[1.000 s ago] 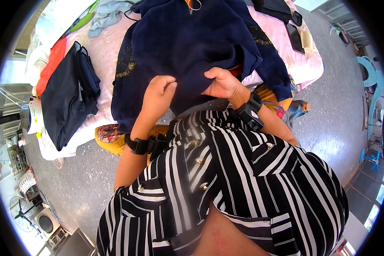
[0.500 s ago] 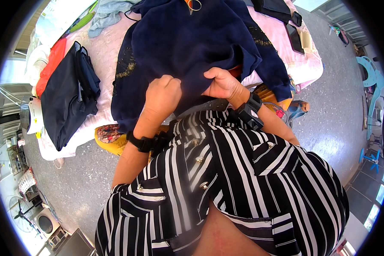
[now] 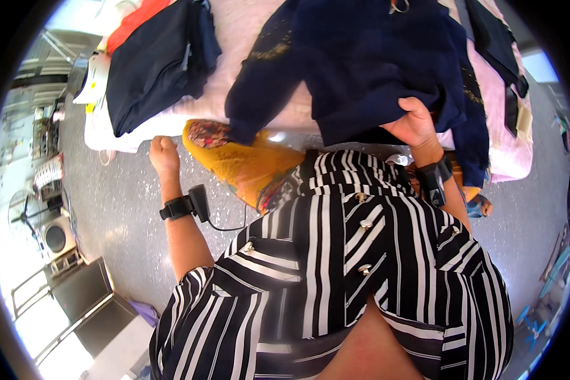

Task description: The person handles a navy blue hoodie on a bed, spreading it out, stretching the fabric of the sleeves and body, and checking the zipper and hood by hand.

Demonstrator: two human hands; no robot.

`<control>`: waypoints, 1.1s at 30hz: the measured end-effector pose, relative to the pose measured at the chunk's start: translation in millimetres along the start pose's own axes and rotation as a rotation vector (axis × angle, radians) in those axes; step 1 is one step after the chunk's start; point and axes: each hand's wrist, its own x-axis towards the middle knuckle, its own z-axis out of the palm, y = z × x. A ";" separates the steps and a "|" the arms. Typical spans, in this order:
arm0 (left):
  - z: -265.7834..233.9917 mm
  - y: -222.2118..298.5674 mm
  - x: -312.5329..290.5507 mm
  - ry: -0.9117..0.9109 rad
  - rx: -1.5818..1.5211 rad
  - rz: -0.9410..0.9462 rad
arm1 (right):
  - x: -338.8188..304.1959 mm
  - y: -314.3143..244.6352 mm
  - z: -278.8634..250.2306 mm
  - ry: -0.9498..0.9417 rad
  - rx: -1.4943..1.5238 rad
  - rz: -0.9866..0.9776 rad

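Observation:
A dark navy garment (image 3: 367,60) with gold trim lies spread over a pink-covered table (image 3: 259,25). My right hand (image 3: 415,123) grips its near hem, fingers curled under the cloth. My left hand (image 3: 163,154) is away from the garment, out to the left over the floor beside the table's near edge, its fingers closed with nothing in them. Both wrists carry black bands. A yellow cloth with a patterned edge (image 3: 247,161) hangs from the table's near edge between my hands.
A folded dark garment (image 3: 152,63) lies at the table's left end next to a red cloth (image 3: 133,19). Black items (image 3: 500,50) rest on the right side of the table. Speckled grey floor (image 3: 107,209) surrounds it, with machines (image 3: 54,234) at left.
My left hand has let go of the navy garment and swung out to the left. The right hand still holds the hem. The view has shifted.

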 end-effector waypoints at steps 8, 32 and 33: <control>-34.3 -142.9 -60.8 -0.093 0.388 -0.161 | 4.2 -4.0 -7.0 0.021 -0.068 0.011; -8.8 -101.3 -26.9 -0.182 0.153 -0.388 | 3.0 -5.7 5.0 -0.038 -0.028 -0.035; -8.2 -95.7 -24.0 -0.171 0.116 -0.393 | 3.4 -5.1 4.8 -0.043 -0.028 -0.028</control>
